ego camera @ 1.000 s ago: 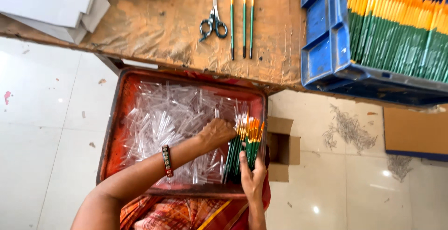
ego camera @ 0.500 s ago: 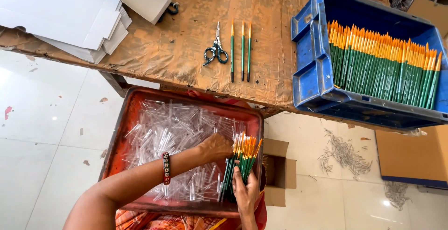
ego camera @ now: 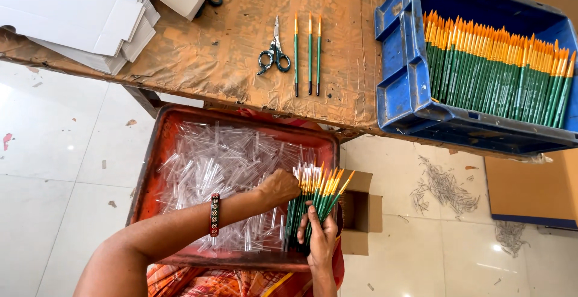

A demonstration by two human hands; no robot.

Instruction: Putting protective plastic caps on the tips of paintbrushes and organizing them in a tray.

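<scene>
Ahead of my hands I see the brown paper-covered counter (ego camera: 198, 62), and on it, well off to the right, the blue plastic crate (ego camera: 397, 86) packed with green-handled, orange-tipped paint brushes (ego camera: 500, 71). Far ahead to the left lies a stack of flat white cardboard sheets (ego camera: 78, 14). Directly under my hands sits the red plastic tray (ego camera: 150, 158) heaped with clear plastic tubes (ego camera: 217, 170). My right hand (ego camera: 321, 241) is clenched around a fanned bundle of green brushes with orange tips (ego camera: 316, 203), standing tips-up at the tray's right edge. My left hand (ego camera: 279, 187), with a beaded bracelet (ego camera: 214, 214) on the wrist, is closed at the bundle's tips; I cannot tell what its fingers pinch. Ahead of both lie grey-handled scissors (ego camera: 274, 53) and three loose green brushes (ego camera: 308, 53). I judge the bundle's fan loose: a slack grip could spill brushes among the tubes, and a hard tug at the tips could drag neighbours out.
</scene>
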